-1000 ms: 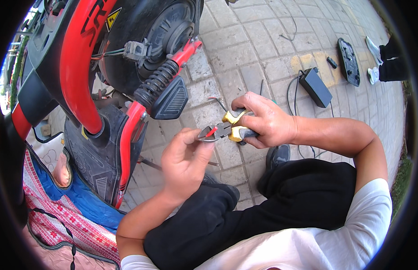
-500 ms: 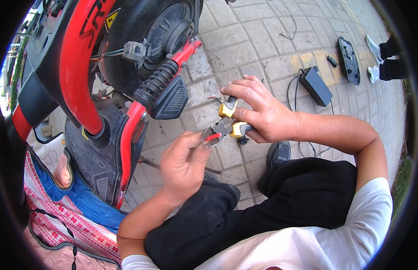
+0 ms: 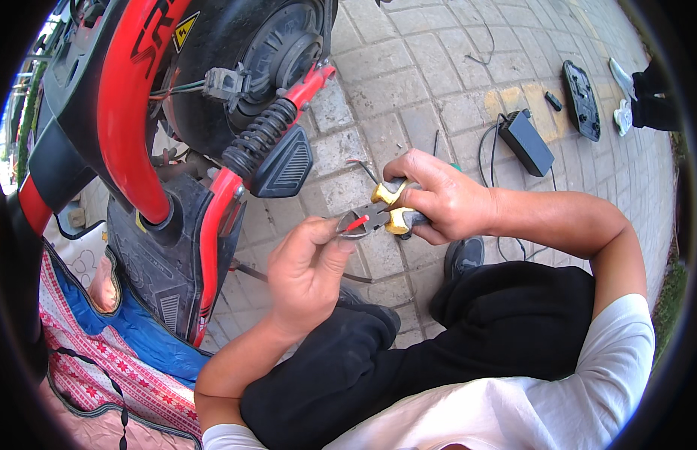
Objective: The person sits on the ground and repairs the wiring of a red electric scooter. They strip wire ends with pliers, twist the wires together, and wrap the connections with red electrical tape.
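Wearing a white shirt (image 3: 461,412) and black trousers (image 3: 506,315), the person has bent knees at 5 to 6 o'clock from the pliers (image 3: 375,217). A dark shoe (image 3: 465,257) is planted at 4 o'clock. At 3 o'clock the right hand (image 3: 450,199) is wrapped around the yellow-and-black handles. At 8 o'clock, close by, the left hand (image 3: 307,262) pinches a red wire (image 3: 357,223) between thumb and fingers; the wire's red length lies at the pliers' jaws, though whether they bite on it I cannot tell. Just off at 12 o'clock, a dark lead (image 3: 363,169) with a red tip rests on the paving (image 3: 393,142).

A red-and-white patterned quilt (image 3: 108,345) lies at 8 o'clock, showing blue beside it. From 9 to 11 o'clock stands a red-and-black two-wheeler (image 3: 123,112), with its coil spring (image 3: 262,139) at 10 and its wheel (image 3: 202,82) farther off at 11.

Out at 2 o'clock there is a black box (image 3: 526,144) with cables trailing from it; beyond it are a small black piece (image 3: 553,102) and a long black shell (image 3: 581,101). Farther still, along that line, are the white shoes (image 3: 624,82) of another person in dark trousers. A thin wire (image 3: 482,60) curls at 1 o'clock.
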`<state>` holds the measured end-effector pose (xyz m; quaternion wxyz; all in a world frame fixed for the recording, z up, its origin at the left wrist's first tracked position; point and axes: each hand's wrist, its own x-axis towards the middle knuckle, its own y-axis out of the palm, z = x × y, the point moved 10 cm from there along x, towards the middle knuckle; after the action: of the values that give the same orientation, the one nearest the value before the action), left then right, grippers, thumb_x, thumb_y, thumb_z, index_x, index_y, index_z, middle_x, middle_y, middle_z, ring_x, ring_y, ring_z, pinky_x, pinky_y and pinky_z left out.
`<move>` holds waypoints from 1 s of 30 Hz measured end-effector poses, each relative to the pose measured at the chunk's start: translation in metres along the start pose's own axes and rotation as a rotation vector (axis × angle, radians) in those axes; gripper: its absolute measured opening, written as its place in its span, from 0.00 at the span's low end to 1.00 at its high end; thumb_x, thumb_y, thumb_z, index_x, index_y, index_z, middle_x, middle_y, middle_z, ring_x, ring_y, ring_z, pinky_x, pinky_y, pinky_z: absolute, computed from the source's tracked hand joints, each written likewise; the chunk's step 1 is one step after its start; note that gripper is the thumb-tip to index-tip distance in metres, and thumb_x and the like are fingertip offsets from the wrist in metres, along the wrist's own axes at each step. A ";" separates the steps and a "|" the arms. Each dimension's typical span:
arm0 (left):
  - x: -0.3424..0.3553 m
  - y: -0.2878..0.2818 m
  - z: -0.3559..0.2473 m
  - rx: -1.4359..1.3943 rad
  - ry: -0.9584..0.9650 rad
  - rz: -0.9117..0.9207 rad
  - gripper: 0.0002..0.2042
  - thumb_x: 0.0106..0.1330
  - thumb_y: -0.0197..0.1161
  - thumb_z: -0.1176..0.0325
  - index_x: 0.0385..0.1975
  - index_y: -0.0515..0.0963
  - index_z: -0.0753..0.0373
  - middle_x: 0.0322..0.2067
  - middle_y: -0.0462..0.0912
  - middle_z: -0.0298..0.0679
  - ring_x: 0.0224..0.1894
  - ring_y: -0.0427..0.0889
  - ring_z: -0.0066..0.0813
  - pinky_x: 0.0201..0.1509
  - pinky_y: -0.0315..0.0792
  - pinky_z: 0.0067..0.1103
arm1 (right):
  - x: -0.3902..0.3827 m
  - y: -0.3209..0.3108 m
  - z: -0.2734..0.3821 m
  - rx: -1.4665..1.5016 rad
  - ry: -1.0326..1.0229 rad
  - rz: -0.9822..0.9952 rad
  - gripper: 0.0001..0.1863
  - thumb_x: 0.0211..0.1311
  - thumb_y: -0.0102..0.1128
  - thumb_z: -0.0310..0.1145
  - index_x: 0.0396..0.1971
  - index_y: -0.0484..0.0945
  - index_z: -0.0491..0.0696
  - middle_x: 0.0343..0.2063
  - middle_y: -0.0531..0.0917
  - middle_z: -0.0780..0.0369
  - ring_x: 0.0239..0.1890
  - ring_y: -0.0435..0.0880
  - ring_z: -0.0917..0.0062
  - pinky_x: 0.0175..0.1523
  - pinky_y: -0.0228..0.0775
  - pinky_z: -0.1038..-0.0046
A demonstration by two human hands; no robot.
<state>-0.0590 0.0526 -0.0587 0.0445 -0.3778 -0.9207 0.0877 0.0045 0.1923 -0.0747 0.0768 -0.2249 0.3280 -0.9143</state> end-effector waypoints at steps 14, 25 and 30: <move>0.027 -0.012 0.045 -0.026 -0.118 -0.012 0.08 0.67 0.66 0.70 0.38 0.78 0.68 0.30 0.75 0.31 0.31 0.69 0.14 0.35 0.66 0.15 | -0.008 0.030 -0.007 0.583 0.435 0.194 0.12 0.63 0.65 0.34 0.36 0.80 0.40 0.38 0.79 0.54 0.42 0.80 0.66 0.48 0.72 0.64; 0.027 0.013 0.038 -0.033 -0.249 -0.011 0.11 0.65 0.70 0.67 0.36 0.78 0.68 0.26 0.81 0.32 0.28 0.75 0.12 0.30 0.70 0.16 | 0.002 0.010 -0.018 0.190 0.434 -0.033 0.11 0.52 0.69 0.31 0.32 0.83 0.40 0.38 0.79 0.51 0.42 0.78 0.57 0.48 0.71 0.62; 0.028 0.013 0.036 -0.201 -0.220 -0.014 0.11 0.63 0.72 0.68 0.34 0.78 0.67 0.20 0.69 0.22 0.24 0.64 0.07 0.24 0.59 0.12 | 0.001 0.024 -0.016 0.620 0.591 0.147 0.11 0.57 0.70 0.33 0.34 0.84 0.40 0.35 0.80 0.55 0.41 0.80 0.69 0.48 0.71 0.68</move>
<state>-0.0758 0.0768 -0.0957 -0.0941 -0.3620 -0.9267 0.0356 -0.0036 0.1828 -0.1006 0.1083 0.1043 0.0609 -0.9867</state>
